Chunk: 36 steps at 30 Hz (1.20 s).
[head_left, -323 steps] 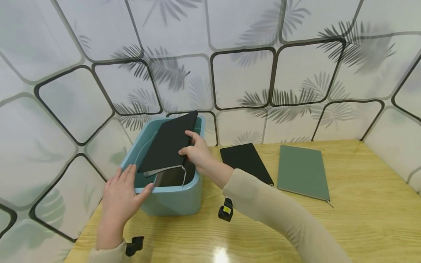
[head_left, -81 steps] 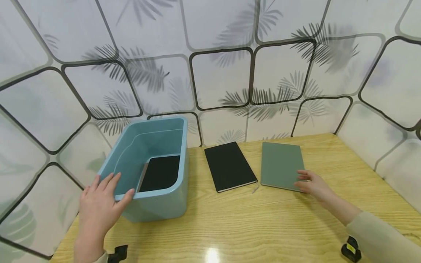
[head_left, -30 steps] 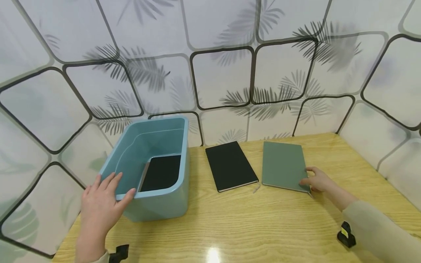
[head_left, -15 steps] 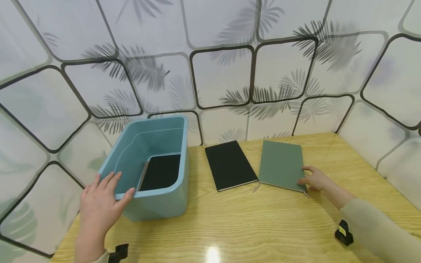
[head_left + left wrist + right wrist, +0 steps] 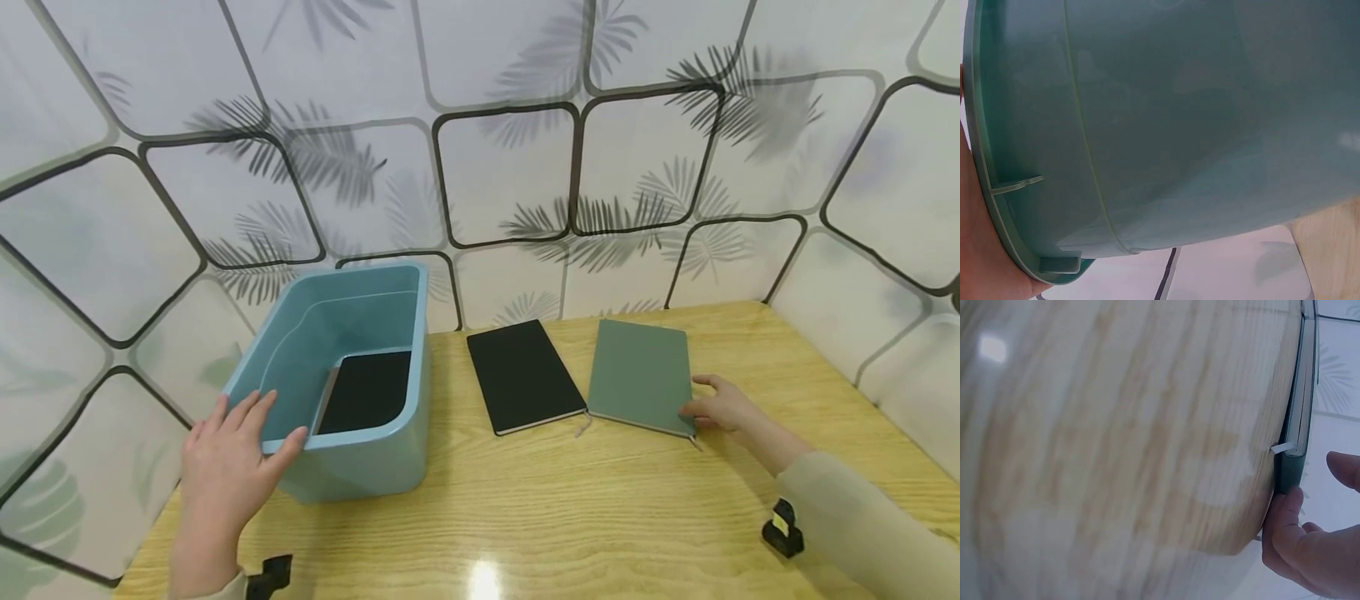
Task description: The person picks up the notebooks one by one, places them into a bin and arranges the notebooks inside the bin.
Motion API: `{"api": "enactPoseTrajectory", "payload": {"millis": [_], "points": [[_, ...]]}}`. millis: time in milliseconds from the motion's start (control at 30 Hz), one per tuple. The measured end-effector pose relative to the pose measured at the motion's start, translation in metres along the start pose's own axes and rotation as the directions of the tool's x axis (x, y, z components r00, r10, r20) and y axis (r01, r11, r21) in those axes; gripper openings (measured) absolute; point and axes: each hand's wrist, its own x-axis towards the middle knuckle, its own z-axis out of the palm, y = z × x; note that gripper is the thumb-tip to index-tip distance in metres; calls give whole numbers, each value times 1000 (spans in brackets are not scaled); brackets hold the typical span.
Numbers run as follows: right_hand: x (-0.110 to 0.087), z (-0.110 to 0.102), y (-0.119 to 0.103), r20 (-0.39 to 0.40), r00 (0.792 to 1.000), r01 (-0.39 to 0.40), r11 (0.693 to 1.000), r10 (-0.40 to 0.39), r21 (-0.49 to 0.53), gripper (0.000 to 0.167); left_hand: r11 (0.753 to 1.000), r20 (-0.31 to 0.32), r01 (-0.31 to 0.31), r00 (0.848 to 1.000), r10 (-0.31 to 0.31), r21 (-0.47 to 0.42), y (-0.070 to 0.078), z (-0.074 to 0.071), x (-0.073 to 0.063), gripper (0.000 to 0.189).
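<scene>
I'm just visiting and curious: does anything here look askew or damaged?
Nothing visible looks spilled or damaged. The black notebook on the table and the green notebook lie slightly askew, at different angles, with ribbons trailing out.

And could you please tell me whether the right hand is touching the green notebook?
Touching. The right wrist view shows a fingertip of the right hand against the spine of the green notebook, with no gap visible between them.
</scene>
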Motion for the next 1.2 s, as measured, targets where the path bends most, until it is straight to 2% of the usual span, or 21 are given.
{"api": "enactPoseTrajectory", "payload": {"millis": [267,433,600,833,1200], "points": [[4,1,3,-16,1000,16,997,-15,70,81,1000,17,15,1000,-15,-4,1,-3,0,64],[4,2,5,18,1000,19,993,-21,116,79,1000,27,11,1000,-11,0,0,-3,1,65],[5,1,8,46,998,31,978,-41,205,75,1000,43,11,999,-11,6,0,-1,0,65],[8,-1,10,34,997,53,948,-68,315,75,1000,23,6,1000,-6,2,0,0,0,64],[12,-2,9,47,993,83,917,-109,389,74,1000,12,5,1000,-5,1,0,0,0,63]]}}
